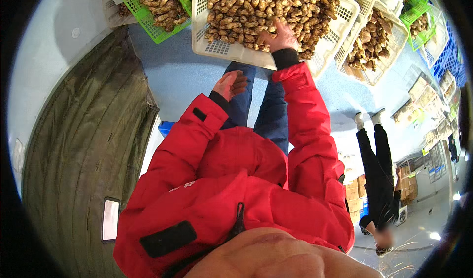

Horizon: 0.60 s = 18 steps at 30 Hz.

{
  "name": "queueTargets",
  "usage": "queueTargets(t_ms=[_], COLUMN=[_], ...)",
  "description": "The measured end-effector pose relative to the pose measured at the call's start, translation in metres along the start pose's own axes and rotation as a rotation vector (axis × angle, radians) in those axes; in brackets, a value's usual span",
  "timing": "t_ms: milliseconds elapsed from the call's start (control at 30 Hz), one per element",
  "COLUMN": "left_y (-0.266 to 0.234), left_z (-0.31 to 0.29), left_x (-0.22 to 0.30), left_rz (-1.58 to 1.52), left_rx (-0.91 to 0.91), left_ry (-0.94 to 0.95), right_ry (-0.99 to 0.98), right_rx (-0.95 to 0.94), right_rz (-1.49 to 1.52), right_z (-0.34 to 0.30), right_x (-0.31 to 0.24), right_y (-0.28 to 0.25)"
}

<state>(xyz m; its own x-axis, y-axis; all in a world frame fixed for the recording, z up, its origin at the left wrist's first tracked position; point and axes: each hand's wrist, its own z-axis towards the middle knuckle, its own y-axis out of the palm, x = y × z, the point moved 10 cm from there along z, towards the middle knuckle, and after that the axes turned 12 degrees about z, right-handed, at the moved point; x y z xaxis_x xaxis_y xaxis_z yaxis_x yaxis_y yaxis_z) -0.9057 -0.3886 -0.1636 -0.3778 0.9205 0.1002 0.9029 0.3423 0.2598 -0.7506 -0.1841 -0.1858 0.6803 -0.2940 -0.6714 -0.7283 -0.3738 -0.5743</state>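
Observation:
A white plastic crate (198,19) is spread with many brown, knobbly, mushroom-like pieces (241,12). Into its near right part reaches my right hand (283,37), thumb and fingers bent around one of the pieces. My left hand (226,84) hangs in front of the crate, over my legs and apart from the pieces. Its fingers are curled in toward the palm, and whatever they may hold is too dark to make out. Red jacket sleeves with black cuffs cover both arms.
Green crates (148,25) stand at the left, with another white crate (382,56) of brown pieces at the right. A dark quilted curtain (88,130) hangs at the left. A person in black (379,174) stands farther off at the right, near cardboard boxes (354,194).

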Motion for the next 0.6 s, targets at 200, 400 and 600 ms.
queueTargets(t_ms=[200, 400, 600], left_y=[0.002, -0.002, 0.010], left_z=[0.000, 0.001, 0.000], left_x=[-0.005, 0.000, -0.006], left_rz=[0.006, -0.035, 0.024], left_rx=[-0.033, -0.041, -0.024], left_ry=[-0.012, 0.005, -0.027], right_ry=[0.257, 0.312, 0.265], right_rx=[0.150, 0.057, -0.274], right_rz=[-0.229, 1.406, 1.713], right_z=[0.068, 0.031, -0.027], right_x=[0.026, 0.067, 0.015], right_y=[-0.010, 0.014, 0.031])
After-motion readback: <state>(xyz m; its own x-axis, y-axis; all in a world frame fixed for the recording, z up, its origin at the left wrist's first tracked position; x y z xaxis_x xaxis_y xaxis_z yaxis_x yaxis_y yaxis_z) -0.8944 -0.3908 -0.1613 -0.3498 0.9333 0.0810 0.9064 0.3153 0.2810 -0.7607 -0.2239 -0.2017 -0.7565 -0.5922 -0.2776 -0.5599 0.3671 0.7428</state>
